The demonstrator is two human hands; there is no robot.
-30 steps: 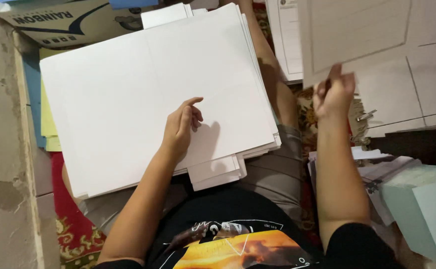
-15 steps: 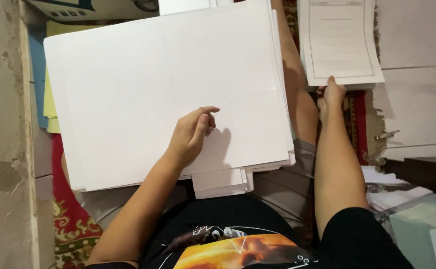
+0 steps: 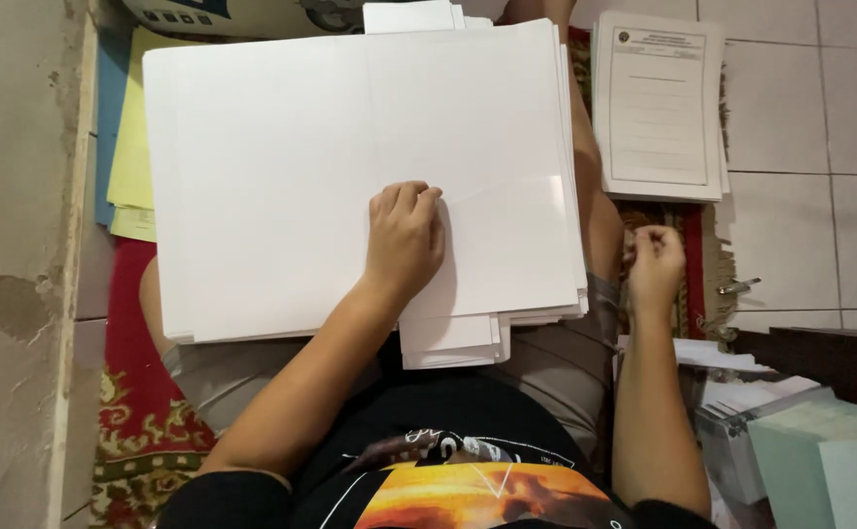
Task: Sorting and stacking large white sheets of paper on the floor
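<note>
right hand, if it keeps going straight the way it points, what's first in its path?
The right hand points up the frame, away from the body. First in line looks to be the printed form stack on the floor, past a strip of rug. Height above the rug is unclear.

The paper stack [image 3: 272,186] lies across my lap, with my left hand [image 3: 404,240] resting on it. My right hand [image 3: 656,266] hangs right of the stack. Beyond it, printed forms [image 3: 659,103] lie on the floor [image 3: 801,118]. Boxes [image 3: 801,441], probably of paper, stand at my right.
</note>
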